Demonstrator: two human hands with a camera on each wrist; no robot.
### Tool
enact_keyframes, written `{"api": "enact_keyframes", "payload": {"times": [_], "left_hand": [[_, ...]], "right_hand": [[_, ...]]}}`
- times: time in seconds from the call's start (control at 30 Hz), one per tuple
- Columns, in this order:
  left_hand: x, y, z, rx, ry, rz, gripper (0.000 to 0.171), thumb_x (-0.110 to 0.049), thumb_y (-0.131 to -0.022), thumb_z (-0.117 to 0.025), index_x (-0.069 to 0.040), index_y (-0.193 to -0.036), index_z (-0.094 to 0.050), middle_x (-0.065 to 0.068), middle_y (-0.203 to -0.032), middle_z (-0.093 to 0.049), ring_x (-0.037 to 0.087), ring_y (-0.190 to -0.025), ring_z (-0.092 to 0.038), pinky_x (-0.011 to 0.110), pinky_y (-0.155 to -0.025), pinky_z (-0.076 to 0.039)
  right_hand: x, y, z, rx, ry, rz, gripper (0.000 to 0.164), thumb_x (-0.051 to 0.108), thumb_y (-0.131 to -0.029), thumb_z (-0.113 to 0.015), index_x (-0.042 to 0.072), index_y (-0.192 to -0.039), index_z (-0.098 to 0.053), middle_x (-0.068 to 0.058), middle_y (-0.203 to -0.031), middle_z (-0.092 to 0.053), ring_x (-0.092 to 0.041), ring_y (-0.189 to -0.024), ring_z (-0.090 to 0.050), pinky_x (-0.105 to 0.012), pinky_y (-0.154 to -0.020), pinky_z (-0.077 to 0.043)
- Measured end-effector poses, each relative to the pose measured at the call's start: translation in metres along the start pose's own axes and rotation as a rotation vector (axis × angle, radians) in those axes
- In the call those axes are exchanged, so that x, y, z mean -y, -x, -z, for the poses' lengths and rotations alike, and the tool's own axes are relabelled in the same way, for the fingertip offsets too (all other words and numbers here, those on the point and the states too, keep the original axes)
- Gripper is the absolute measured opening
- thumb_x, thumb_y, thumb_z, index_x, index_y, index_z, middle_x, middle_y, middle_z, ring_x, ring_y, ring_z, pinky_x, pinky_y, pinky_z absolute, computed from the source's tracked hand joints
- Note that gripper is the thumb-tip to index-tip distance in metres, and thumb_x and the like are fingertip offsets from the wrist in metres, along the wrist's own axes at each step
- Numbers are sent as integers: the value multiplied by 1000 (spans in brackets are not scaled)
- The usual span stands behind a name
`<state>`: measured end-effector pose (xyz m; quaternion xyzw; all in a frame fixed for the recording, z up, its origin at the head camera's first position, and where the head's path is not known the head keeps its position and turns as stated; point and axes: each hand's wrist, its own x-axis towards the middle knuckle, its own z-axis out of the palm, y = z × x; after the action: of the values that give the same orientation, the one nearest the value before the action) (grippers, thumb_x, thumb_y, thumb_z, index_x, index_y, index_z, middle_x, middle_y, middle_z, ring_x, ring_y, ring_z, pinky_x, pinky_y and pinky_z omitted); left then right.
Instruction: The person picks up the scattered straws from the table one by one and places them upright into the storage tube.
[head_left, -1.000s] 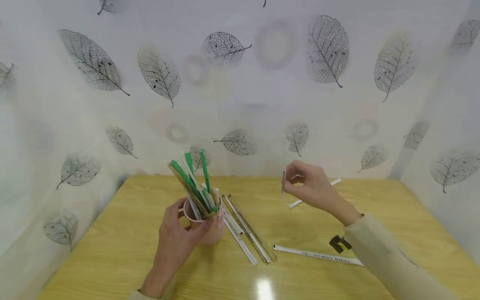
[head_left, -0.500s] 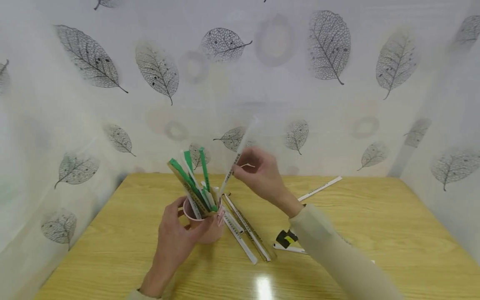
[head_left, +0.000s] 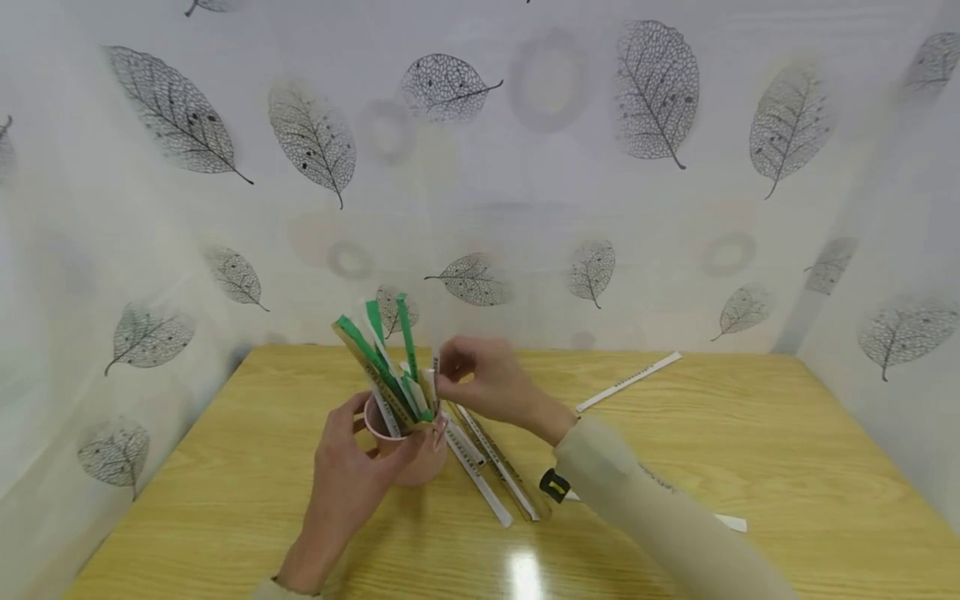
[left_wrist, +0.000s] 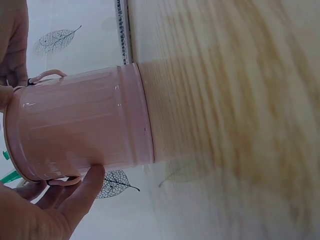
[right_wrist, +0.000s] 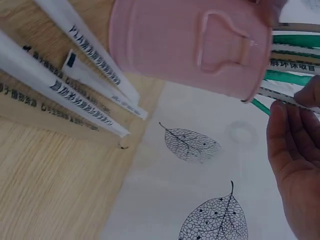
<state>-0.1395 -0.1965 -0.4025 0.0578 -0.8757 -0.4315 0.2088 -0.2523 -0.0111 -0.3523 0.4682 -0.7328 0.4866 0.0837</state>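
Observation:
My left hand holds a pink metal cup that stands upright on the table, its thumb and fingers around the near and left sides. Green, brown and white wrapped straws lean in the cup toward the upper left. At the right rim my right hand pinches a white paper-wrapped straw with dark print between thumb and fingers. That straw's lower end is down inside the cup, hidden by the wall. A small handle sticks out from the cup's side in the right wrist view.
Several white and brown wrapped straws lie just right of the cup. One white straw lies at the back right, and another is partly under the right forearm. A leaf-patterned wall rises behind the table.
My right hand has come left from the table's right side with the straw, then lowered it into the cup. My left hand has stayed on the cup.

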Motion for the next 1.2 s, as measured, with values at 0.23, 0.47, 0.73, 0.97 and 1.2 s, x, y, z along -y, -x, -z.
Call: {"api": "enact_keyframes", "payload": {"times": [0.23, 0.47, 0.73, 0.97, 1.2], "left_hand": [[1, -1, -1, 4, 8, -7, 83, -53, -70, -78, -15, -135, -43, 7, -124, -47, 26, -107, -56, 29, -74, -59], [1, -1, 0, 8, -2, 0, 83, -55, -70, -77, -18, -135, -42, 4, -125, -47, 23, -108, -55, 27, -73, -58], [0, 0, -1, 10, 21, 20, 82, -55, -69, -78, -22, -135, -42, 1, -126, -46, 21, -108, -54, 29, -75, -59], [-2, -1, 0, 28, 12, 36, 84, -57, -69, -76, -21, -136, -41, 2, -128, -45, 22, -110, -54, 31, -76, -59], [-2, 0, 1, 28, 9, 46, 83, -56, -70, -76, -21, -136, -41, 2, -127, -46, 22, -110, -54, 32, -77, -59]], "right_hand": [[-12, 4, -10, 106, 106, 10, 4, 4, -81, -66, 6, -84, -66, 0, -74, -65, -2, -63, -56, -16, -57, -52], [-11, 4, -12, 121, 130, -26, 7, 3, -80, -66, 9, -83, -65, 0, -77, -65, -4, -67, -57, -18, -61, -54], [-9, 11, 2, 154, 131, -68, 14, 8, -84, -67, 7, -97, -65, 0, -81, -65, -5, -72, -59, -19, -63, -54], [-4, 42, 48, 268, 223, -189, 20, 13, -87, -65, 10, -106, -65, 3, -90, -66, -5, -79, -60, -21, -67, -55], [-6, 95, 90, 522, 369, -269, 10, 12, -86, -65, 12, -93, -71, 8, -85, -66, 1, -73, -57, -19, -66, -54]]}}
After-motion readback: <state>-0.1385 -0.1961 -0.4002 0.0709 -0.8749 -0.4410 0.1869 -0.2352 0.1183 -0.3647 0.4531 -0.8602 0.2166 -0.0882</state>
